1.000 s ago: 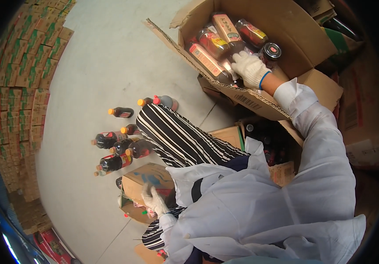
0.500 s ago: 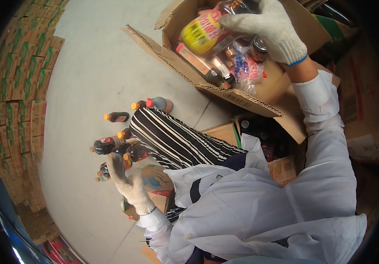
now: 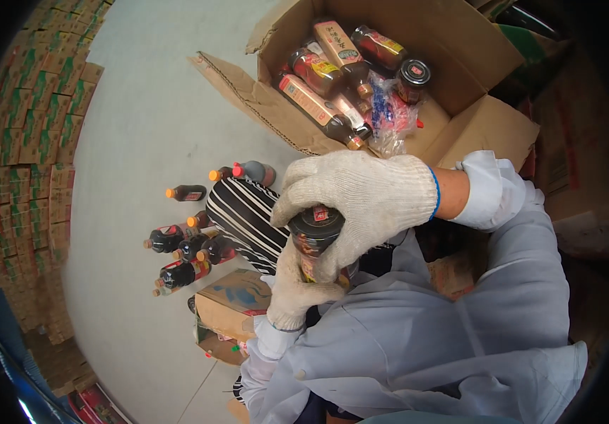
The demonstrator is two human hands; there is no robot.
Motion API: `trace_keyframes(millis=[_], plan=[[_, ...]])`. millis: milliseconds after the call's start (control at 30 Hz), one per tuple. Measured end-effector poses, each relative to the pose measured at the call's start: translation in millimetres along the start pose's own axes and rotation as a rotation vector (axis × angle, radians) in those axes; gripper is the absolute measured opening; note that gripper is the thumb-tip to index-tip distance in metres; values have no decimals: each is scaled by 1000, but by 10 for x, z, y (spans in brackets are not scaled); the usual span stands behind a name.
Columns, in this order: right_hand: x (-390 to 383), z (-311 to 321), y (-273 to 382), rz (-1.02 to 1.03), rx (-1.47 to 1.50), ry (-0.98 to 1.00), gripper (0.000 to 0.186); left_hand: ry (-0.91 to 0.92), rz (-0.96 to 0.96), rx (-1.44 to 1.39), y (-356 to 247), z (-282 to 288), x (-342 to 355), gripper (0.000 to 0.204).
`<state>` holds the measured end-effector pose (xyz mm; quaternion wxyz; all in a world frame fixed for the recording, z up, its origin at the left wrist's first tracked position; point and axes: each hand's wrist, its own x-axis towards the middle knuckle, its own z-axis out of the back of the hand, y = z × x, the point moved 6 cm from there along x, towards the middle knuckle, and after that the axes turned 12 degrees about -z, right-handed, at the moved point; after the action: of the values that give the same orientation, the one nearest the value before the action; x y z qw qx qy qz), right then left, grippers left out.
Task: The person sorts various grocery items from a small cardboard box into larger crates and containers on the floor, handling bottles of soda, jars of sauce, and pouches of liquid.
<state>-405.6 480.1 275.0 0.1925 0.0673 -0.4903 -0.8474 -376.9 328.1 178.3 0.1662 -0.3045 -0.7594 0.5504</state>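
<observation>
A glass jar (image 3: 316, 226) with a dark lid and a partly visible coloured label is held between both my gloved hands, in front of my body. My right hand (image 3: 375, 194) curls over it from above, its thumb and fingers around the lid end. Lower down, my left hand (image 3: 291, 293) wraps the jar's body. Its base is hidden by the gloves. Beyond my hands, an opened cardboard carton (image 3: 463, 60) holds several sauce bottles (image 3: 315, 109), another dark-lidded jar (image 3: 413, 79) and crumpled clear plastic wrap (image 3: 391, 116).
On the floor to the left stand and lie several dark bottles (image 3: 184, 247) with orange or yellow caps, near my striped trouser leg (image 3: 248, 215). A smaller carton (image 3: 226, 314) sits by my left forearm. Stacked cartons (image 3: 25, 141) line the far left.
My right hand has come down from above the big carton, carrying the jar towards my body. My left hand has moved right and closed around it.
</observation>
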Motion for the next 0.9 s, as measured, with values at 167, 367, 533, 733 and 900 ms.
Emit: trace_keyframes(millis=[167,367,533,733,900], plan=[[56,525,-211,-127,-46,-366,45,-169,-64,-582,79,159,-184,87],[-500,1625,-1874,-936,-1012,-613,45,-331,-56,-615,587,829,-518,81],[-488,1283,-2378,-1142,-947,-412,41,-301,-103,-598,645,829,-611,74],[-439,1217,-2343,-1117,-1000,-291,43,-241,-108,-597,672,856,-582,76],[-384,1226,-2191,-1096,-901,-354,46,-235,-125,-610,696,892,-588,76]])
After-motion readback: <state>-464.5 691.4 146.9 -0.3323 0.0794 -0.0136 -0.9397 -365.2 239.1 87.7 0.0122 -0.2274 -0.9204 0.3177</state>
